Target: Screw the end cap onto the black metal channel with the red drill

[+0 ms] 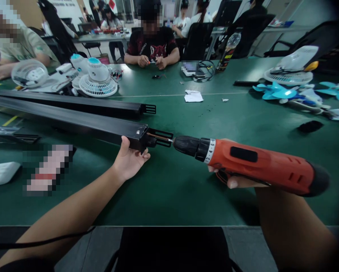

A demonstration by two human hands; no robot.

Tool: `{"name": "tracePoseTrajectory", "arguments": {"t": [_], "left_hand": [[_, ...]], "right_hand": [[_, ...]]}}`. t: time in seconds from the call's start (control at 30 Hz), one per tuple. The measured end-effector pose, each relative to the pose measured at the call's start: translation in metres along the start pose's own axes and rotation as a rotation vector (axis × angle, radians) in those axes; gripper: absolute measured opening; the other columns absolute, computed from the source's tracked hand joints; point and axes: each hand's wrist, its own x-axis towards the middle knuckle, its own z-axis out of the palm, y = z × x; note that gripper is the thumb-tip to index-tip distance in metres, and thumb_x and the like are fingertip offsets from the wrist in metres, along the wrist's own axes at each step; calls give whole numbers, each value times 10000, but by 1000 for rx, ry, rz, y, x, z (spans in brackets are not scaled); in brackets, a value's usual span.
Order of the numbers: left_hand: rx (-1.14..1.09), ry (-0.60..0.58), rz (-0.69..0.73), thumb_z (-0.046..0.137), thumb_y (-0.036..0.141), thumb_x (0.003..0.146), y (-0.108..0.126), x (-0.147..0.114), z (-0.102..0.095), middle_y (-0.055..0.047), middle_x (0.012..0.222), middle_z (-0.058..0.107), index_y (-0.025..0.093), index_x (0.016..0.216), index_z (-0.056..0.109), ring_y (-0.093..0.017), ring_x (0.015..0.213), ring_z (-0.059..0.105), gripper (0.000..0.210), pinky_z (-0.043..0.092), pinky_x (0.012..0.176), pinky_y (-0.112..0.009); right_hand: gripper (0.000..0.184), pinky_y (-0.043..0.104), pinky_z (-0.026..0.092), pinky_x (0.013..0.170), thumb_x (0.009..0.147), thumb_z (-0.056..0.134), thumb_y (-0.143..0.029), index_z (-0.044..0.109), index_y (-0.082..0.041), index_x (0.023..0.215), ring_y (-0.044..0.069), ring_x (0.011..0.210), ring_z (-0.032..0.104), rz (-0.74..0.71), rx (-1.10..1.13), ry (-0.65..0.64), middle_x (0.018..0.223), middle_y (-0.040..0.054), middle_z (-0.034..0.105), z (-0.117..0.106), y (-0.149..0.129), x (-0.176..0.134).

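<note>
My right hand (240, 182) is wrapped round the grip of a red cordless drill (268, 162) that points left. Its long bit (161, 138) reaches into the slotted black bracket at the end of a long black rectangular tube (101, 126). Whether the tip meets a screw is hidden inside. My left hand (131, 160) holds that tube near its end, thumb on the near side and fingers underneath. Behind it lies a second black tube (110, 107) with a similar slotted end.
White fan parts (98, 85) sit at the back left, blue fan blades (274, 90) at the right. A bottle (228, 51), a device with cables (190, 68) and paper (193, 96) lie toward the far edge. A person (152, 41) sits opposite; a blurred phone-like object (49, 170) lies left.
</note>
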Motion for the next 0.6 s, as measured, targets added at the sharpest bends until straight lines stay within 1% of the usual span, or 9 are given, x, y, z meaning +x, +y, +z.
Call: {"name": "tracePoseTrajectory", "arguments": {"t": [0.03,0.1,0.17,0.2,0.23,0.3,0.4,0.47,0.6], "left_hand": [[-3,0,-3,1108,909,896,0,0,0,-17,950,847,243,1150,961,-147,720,704,727,647,719,-303],[-5,-4,-8,1130,901,870,0,0,-1,-19,965,859,242,1163,963,-149,728,712,740,651,726,-304],[-4,-13,-9,1166,890,819,1,-1,-1,-20,972,868,235,1169,966,-151,735,724,769,662,733,-305],[-6,-18,-10,1184,884,791,1,-1,-1,-19,968,867,231,1167,967,-153,737,729,784,669,735,-306],[-7,-22,-11,1199,874,770,1,-1,-1,-17,963,866,228,1163,969,-155,739,735,790,676,738,-309],[-6,-26,-14,1216,842,769,1,-1,0,-19,962,867,223,1158,971,-158,739,742,771,679,736,-314],[-6,-33,-11,1221,826,776,1,-2,1,-12,947,859,226,1167,974,-152,733,741,758,674,727,-305],[-13,-34,-7,1219,832,775,1,-2,2,-10,955,864,233,1171,973,-146,729,736,759,669,721,-298],[-25,4,-27,1213,737,861,2,-3,4,-17,998,888,234,1132,964,-126,701,712,624,651,708,-292]], "right_hand": [[327,338,782,678,1218,912,-519,955,-319,1472,283,787,929,11,15,-5,1188,143,983,-1,-2,1],[304,321,754,640,1204,925,-470,966,-314,1462,273,737,912,52,72,-21,1090,139,970,-2,-3,2],[307,329,751,638,1190,943,-504,987,-305,1421,278,699,898,102,139,-35,905,107,918,-4,-3,2],[322,340,755,642,1184,950,-535,998,-302,1401,283,685,892,123,164,-41,846,95,894,-5,-3,2],[337,353,759,647,1183,951,-557,1006,-298,1392,285,674,887,141,182,-48,832,97,891,-7,-3,2],[332,366,763,651,1198,936,-550,1015,-300,1401,276,657,878,158,197,-50,902,125,934,-10,-4,2],[292,359,767,663,1206,937,-480,1018,-331,1444,257,661,885,176,225,-61,1070,169,994,-14,-5,3],[315,359,768,661,1201,940,-502,1015,-353,1468,259,662,887,180,233,-48,1079,175,995,-13,-4,3],[342,316,707,583,1221,884,-544,997,-357,1483,228,582,838,104,233,-10,1018,167,985,-7,4,0]]}}
